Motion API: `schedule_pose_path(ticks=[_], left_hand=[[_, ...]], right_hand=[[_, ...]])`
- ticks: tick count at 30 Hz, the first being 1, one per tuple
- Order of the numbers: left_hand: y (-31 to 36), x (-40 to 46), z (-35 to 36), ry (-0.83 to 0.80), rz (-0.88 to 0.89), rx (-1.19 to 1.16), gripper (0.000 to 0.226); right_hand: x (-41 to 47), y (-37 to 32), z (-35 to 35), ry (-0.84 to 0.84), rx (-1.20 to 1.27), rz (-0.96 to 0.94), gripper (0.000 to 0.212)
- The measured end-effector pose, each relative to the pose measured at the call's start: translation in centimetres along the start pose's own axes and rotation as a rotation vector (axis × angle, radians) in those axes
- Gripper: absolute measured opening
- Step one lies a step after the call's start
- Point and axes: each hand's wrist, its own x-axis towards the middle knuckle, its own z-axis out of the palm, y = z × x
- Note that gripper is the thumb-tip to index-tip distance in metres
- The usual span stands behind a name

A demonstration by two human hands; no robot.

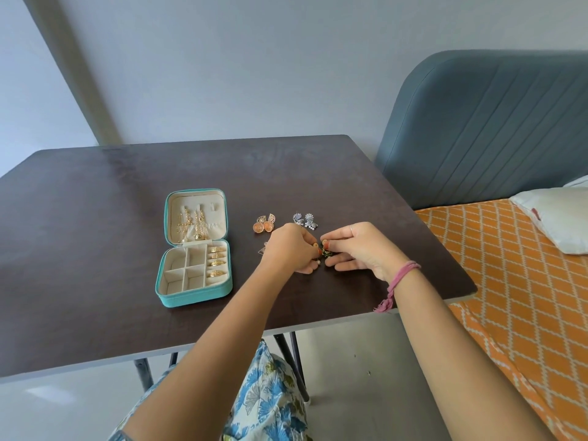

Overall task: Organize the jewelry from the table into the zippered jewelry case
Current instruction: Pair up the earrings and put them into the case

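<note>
The teal zippered jewelry case (194, 296) lies open on the dark table (95, 218). Gold necklaces hang in its lid and several gold rings sit in the right-hand slots. My left hand (291, 248) and my right hand (356, 246) meet over the table, both pinching a small dark green and gold earring (326, 252). A pair of orange round earrings (264, 225) and a pair of silver flower earrings (304, 220) lie just beyond my hands. A small clear piece (262, 249) peeks out left of my left hand.
A bed with an orange patterned sheet (515, 281), a white pillow (560, 218) and a blue padded headboard (493, 128) stands to the right of the table. The wall runs behind the table's far edge.
</note>
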Motion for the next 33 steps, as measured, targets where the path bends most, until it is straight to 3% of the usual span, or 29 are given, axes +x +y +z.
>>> schedule_pose_path(ticks=[10,18,24,33], left_hand=[[0.3,-0.5,-1.5,-0.025,0.029,0.087,0.005],[0.2,0.5,-9.3,0.251,0.117,0.266,0.015],[1.2,2.7,-11.6,0.208,0.071,0.518,0.020],[1.5,5.5,-9.8,0.094,0.008,0.821,0.009]], right_hand=[[-0.5,-0.3,0.2,0.042,-0.033,0.013,0.019],[-0.6,-2.5,-0.1,0.145,-0.282,-0.089,0.011],[1.0,-5.8,2.3,0.155,-0.416,-0.202,0.011],[6.0,-7.3,7.2,0.159,-0.690,-0.132,0.017]])
